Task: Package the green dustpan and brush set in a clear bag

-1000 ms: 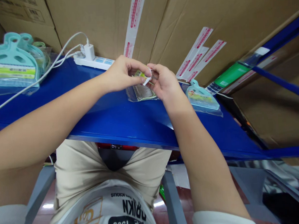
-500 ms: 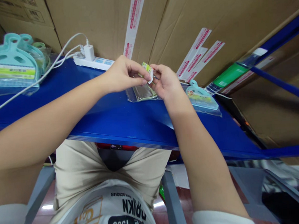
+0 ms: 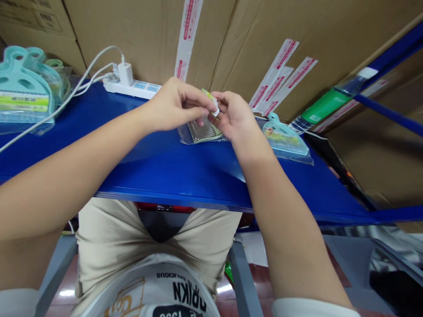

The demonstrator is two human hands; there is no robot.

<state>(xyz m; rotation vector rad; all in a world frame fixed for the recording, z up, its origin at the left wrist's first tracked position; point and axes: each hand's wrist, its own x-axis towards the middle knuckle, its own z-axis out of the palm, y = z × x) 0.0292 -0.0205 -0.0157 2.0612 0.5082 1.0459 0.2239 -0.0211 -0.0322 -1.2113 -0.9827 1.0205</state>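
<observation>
A small folded paper label, white with a yellow-green printed side, is pinched between the thumb and fingers of my left hand. My right hand meets it from the other side, its curled fingers closed on the label's edge. Most of the label is hidden by my fingers. Just below both hands, a pale green brush-like item with bristles in a clear plastic bag lies on the blue table; my hands cover its upper part.
Bagged light-blue dustpans stand at the left, and a smaller one lies right of my hands. A white power strip with cables sits behind. A green-labelled bottle leans at the right. Cardboard boxes wall off the back.
My left fingers have shifted slightly right over the label, so less of its printed side shows. The bagged item on the table stays in place.
</observation>
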